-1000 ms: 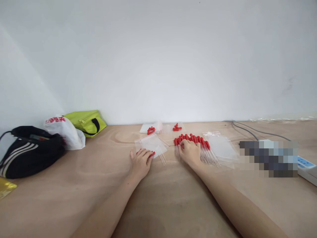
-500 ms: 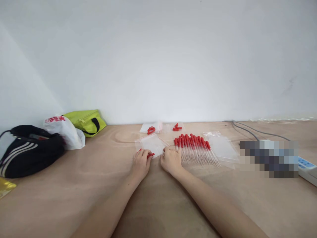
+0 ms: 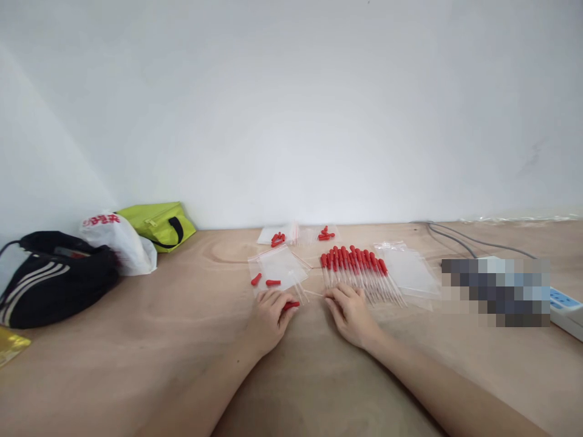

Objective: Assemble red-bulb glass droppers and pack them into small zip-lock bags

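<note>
My left hand is closed, pinching a red rubber dropper bulb between thumb and fingers. Pinched in my right hand is a thin clear glass dropper tube, its free end pointing left toward the bulb, apart from it. Beyond my left hand, two loose bulbs lie on a clear zip bag, one of them a red bulb near my fingers. A few loose glass tubes lie at the bag's right edge. Past my right hand is a row of assembled droppers with red bulbs.
Against the wall lie more red bulbs and clear bags. Flat zip bags lie right of the droppers. At far right are a cable and power strip. Black, white and green bags stand left.
My left hand has come nearer and now grips a bulb, uncovering two others on the bag. My right hand has moved right and nearer, with a glass tube now showing in its fingers.
</note>
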The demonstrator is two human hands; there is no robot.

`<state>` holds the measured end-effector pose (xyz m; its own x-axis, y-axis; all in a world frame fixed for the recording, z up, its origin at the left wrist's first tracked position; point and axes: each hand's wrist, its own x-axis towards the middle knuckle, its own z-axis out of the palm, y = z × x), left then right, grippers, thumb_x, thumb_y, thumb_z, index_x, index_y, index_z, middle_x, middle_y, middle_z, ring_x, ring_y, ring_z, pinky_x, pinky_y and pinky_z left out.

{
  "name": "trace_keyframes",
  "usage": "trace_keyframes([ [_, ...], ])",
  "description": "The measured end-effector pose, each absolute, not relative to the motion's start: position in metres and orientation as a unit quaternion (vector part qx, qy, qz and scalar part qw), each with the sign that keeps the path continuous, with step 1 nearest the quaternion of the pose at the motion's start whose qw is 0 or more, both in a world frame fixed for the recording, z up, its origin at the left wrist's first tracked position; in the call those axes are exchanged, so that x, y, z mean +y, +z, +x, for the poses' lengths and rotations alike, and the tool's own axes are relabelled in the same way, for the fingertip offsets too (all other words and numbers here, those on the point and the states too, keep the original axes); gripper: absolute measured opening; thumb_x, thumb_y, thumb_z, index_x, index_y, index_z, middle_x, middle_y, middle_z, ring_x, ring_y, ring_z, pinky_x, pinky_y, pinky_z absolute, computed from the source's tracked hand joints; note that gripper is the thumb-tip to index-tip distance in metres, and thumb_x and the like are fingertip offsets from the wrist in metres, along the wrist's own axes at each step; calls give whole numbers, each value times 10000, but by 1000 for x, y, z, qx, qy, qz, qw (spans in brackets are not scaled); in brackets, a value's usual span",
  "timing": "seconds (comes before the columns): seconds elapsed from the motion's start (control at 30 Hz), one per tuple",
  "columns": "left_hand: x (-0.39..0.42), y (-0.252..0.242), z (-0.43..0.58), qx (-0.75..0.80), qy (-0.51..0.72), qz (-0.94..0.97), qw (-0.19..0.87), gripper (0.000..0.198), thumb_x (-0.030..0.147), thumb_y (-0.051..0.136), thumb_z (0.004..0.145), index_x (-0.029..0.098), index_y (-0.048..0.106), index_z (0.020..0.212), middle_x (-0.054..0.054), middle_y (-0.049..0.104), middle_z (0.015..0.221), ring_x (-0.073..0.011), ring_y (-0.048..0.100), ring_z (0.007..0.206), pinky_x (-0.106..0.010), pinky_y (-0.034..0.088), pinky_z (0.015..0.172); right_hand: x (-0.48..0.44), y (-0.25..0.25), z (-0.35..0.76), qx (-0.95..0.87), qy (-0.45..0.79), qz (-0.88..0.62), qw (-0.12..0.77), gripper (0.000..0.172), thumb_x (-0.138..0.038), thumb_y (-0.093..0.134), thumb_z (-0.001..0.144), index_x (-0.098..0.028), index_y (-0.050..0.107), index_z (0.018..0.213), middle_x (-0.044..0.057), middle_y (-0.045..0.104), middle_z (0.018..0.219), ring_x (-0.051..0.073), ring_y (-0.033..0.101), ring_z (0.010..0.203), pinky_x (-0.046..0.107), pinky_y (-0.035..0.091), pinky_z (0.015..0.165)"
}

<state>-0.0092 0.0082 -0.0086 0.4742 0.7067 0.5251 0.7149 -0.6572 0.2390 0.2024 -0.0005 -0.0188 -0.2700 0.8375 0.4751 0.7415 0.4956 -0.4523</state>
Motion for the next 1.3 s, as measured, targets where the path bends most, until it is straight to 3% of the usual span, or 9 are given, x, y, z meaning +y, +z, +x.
trace_keyframes([
  [0.17, 4, -5, -3, -405, -306, -861, -30, 112, 278, 484, 846, 187, 540, 813, -6, 638, 765, -167, 568, 722, -334, 363, 736, -17, -18, 221, -810, 80, -460, 355, 176, -177, 388, 863, -208, 561, 859, 25, 604, 816, 145, 536, 750, 324, 271, 748],
  [0.6, -4, -7, 6, -412, -331, -841, -118, 129, 268, 464, 850, 200, 563, 898, -15, 653, 814, -163, 587, 768, -286, 448, 718, -19, -12, 218, -837, 78, -430, 329, 172, -169, 411, 867, -212, 577, 881, 6, 645, 853, 124, 562, 754, 307, 261, 701],
  [0.97, -6, -2, 5, -317, -297, -893, -118, 271, 280, 374, 905, 186, 620, 841, -25, 638, 749, -142, 568, 703, -280, 417, 724, -10, -10, 223, -863, 93, -394, 302, 237, -181, 412, 869, -262, 621, 945, 10, 649, 875, 126, 575, 780, 312, 265, 731],
  [1.3, -5, 1, 5, -323, -282, -897, -103, 357, 337, 349, 912, 183, 635, 764, -19, 601, 667, -137, 545, 653, -269, 400, 675, -12, -10, 222, -866, 57, -403, 289, 227, -165, 395, 859, -215, 616, 848, 9, 632, 811, 127, 546, 734, 311, 234, 704],
])
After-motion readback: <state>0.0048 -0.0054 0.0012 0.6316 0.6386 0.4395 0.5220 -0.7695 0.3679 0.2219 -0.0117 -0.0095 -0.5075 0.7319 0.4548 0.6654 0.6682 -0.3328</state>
